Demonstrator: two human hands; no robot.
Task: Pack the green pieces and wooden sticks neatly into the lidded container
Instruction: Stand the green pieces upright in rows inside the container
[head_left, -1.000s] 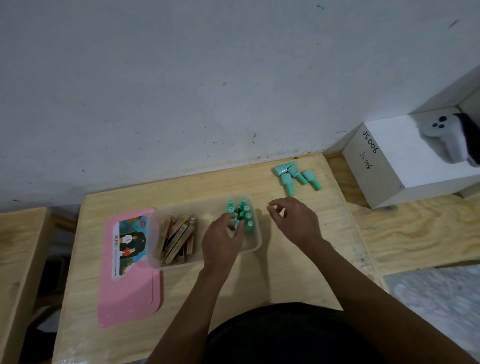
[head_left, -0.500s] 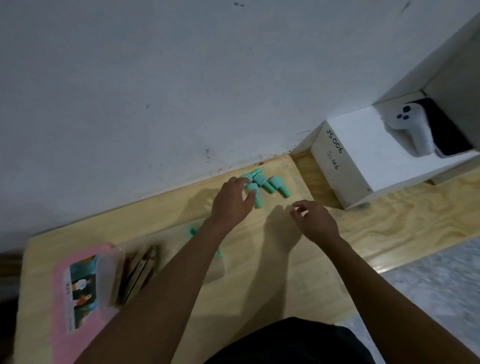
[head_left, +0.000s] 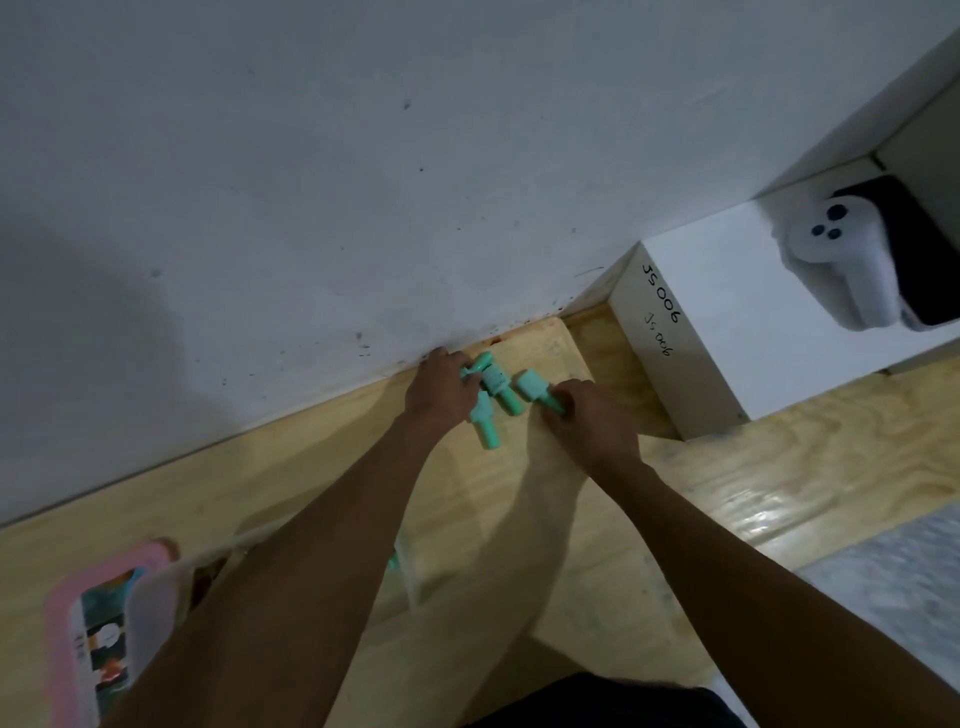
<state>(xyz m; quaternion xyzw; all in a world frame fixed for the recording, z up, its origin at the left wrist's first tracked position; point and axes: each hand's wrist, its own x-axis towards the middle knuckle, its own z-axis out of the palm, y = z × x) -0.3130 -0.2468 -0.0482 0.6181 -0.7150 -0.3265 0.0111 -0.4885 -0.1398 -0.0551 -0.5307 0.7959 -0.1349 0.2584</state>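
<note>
Since a moment ago my right hand has come forward from mid-table to the far corner and now closes its fingers around the stem of one of the green pieces. My left hand, already there, has curled tighter and pinches another piece against the wall, touching a third beside it. A fourth lies loose just below my left fingers. The wooden table fills the lower view. The clear container sits near the left edge, mostly hidden by my left forearm, its wooden sticks barely visible. Its pink lid lies just beside it.
</note>
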